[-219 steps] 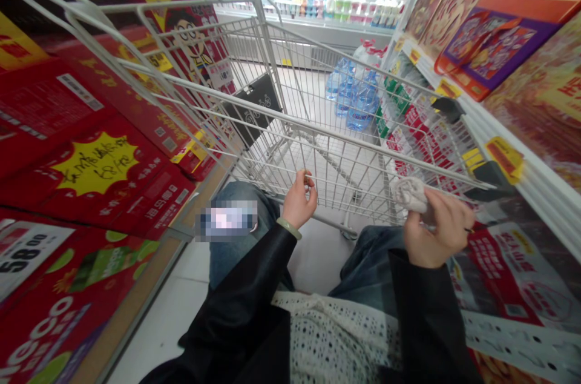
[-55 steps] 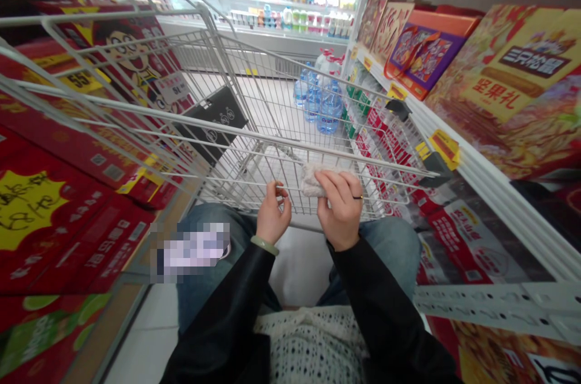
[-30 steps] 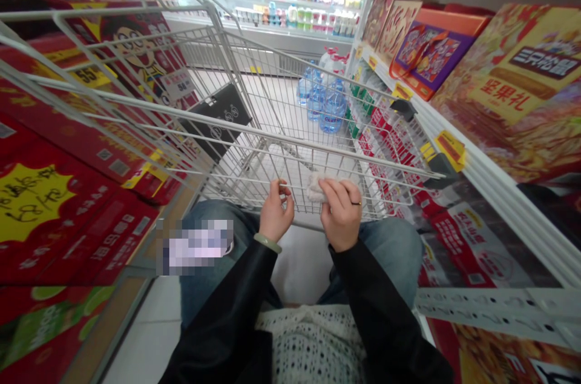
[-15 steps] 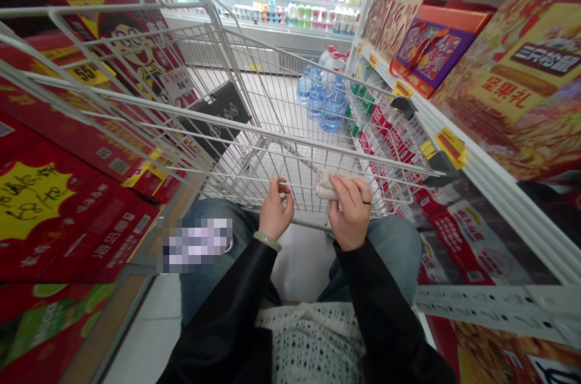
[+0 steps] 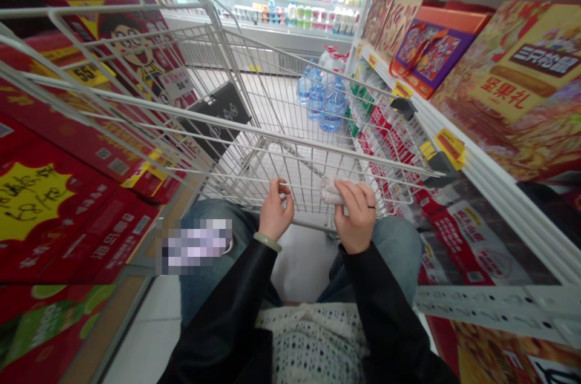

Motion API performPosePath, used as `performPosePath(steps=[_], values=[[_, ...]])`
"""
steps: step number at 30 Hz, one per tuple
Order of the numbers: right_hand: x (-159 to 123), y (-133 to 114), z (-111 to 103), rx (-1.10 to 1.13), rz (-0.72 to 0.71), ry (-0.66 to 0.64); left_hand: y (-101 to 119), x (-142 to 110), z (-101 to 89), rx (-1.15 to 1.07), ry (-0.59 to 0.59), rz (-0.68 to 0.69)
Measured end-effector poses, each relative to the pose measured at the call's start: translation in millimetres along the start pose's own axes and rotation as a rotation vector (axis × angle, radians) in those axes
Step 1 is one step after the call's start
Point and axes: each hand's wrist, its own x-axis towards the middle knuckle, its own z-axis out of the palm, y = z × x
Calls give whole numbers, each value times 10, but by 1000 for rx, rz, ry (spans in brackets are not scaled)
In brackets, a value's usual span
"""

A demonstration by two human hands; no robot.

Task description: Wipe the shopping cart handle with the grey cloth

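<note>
In my right hand (image 5: 356,214) is a bunched white cloth (image 5: 331,190), pressed against the wire side of the shopping cart (image 5: 290,143). The thumb and fingers pinch it from the right, and a dark ring shows on one finger. My left hand (image 5: 276,211), with a pale bangle at the wrist, has its fingers curled around the cart's wires, left of the cloth. The cart stands crosswise before my knees, and the floor shows through its mesh. Inside it at the left is a black panel (image 5: 218,117).
Red cartons (image 5: 68,208) with price signs line the left side. On the right, a white shelf (image 5: 499,202) carries gift boxes (image 5: 521,81) above packs of bottles. Large water bottles (image 5: 333,106) stand beyond the cart, before a chilled display. A blurred-out phone-like object (image 5: 197,243) lies on my left thigh.
My right hand has slid slightly to the right along the cart's wires with the cloth. My left hand has stayed in place.
</note>
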Motion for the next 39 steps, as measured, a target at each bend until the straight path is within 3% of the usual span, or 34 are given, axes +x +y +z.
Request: performPosePath(steps=[4, 12, 19, 26, 33, 39], values=[[-162, -5, 52, -35, 1, -69, -5, 0, -4, -3, 11, -3], [93, 75, -158, -77, 24, 86, -12, -6, 5, -3, 2, -17], [-186, 126, -31, -50, 21, -21, -23, 0, 3, -13, 7, -11], [50, 224, -203, -37, 17, 119, -10, -9, 6, -6, 6, -1], [-213, 245, -74, -44, 27, -1, -33, 3, 2, -8, -2, -8], [-61, 313, -194, -11, 52, 109, -34, -1, 2, -8, -17, -16]])
